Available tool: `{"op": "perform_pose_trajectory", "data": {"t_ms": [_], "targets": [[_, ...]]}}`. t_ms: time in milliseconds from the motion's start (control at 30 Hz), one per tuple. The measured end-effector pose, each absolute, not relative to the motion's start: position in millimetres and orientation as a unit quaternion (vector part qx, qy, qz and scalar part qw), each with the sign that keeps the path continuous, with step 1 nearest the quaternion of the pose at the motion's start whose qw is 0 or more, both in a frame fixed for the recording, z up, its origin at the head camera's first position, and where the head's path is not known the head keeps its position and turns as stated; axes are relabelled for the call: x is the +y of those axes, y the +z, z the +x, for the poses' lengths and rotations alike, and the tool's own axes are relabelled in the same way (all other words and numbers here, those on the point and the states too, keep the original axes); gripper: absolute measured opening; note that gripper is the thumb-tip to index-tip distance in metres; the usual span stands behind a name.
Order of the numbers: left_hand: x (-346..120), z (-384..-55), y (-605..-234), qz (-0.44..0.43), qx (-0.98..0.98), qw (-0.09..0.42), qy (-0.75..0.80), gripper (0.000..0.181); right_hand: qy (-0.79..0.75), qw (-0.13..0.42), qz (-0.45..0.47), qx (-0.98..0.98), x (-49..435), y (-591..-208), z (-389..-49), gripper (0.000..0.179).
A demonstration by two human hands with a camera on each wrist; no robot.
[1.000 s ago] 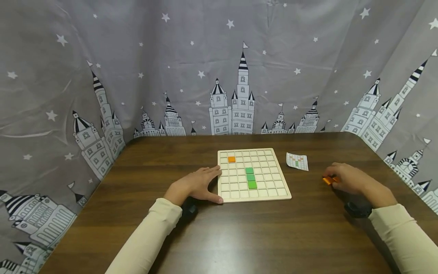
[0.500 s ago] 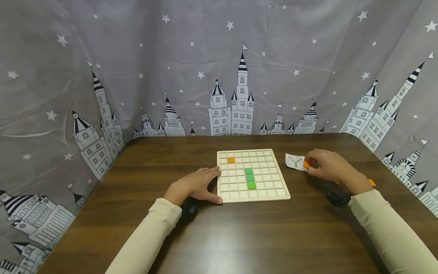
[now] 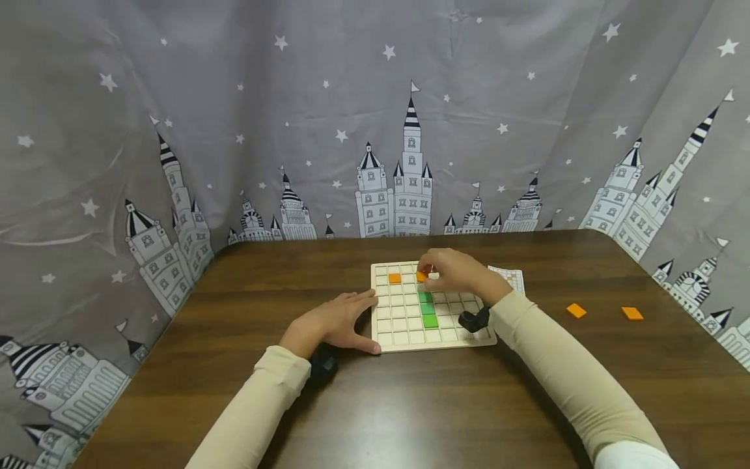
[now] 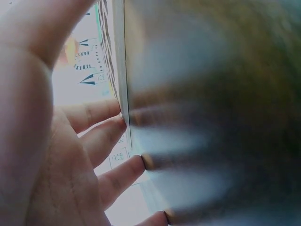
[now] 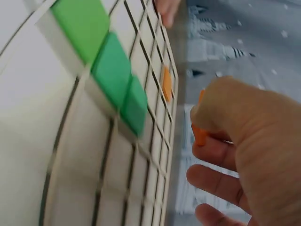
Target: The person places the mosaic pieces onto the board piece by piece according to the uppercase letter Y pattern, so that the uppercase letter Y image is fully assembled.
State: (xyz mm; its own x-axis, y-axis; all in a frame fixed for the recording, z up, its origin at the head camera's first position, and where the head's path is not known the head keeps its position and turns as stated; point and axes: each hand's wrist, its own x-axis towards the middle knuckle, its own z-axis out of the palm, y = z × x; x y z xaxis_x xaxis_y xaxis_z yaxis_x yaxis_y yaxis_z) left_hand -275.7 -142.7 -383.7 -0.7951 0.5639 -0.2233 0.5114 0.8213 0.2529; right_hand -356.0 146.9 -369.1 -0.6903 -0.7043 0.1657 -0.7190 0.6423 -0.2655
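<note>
A pale wooden grid board lies on the brown table. An orange tile sits in its second row, and three green tiles fill a column near the middle. My right hand hovers over the board's far part and pinches an orange tile, also seen as the orange tile at its fingertips above the green tiles. My left hand rests flat on the table with fingers against the board's left edge.
Two loose orange tiles lie on the table to the right. A small printed pattern card lies beyond the board's right corner, partly behind my right hand. Grey castle-print curtains enclose the table on three sides.
My right hand picked an orange tile from the right side of the table and carried it left, past the card, to above the board's far rows. The left hand stayed put.
</note>
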Motion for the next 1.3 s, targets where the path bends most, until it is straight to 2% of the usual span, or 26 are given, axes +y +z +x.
{"op": "perform_pose_trajectory", "data": {"t_ms": [300,1300], "targets": [[-144,-277,-387,0.287,0.944,0.139,0.090,0.104,0.130,-0.029,0.387,-0.912,113,-381,-363,0.019],[-145,-277,-387,0.285,0.943,0.141,0.095,0.104,0.155,-0.058,0.368,-0.915,112,-388,-364,0.023]]}}
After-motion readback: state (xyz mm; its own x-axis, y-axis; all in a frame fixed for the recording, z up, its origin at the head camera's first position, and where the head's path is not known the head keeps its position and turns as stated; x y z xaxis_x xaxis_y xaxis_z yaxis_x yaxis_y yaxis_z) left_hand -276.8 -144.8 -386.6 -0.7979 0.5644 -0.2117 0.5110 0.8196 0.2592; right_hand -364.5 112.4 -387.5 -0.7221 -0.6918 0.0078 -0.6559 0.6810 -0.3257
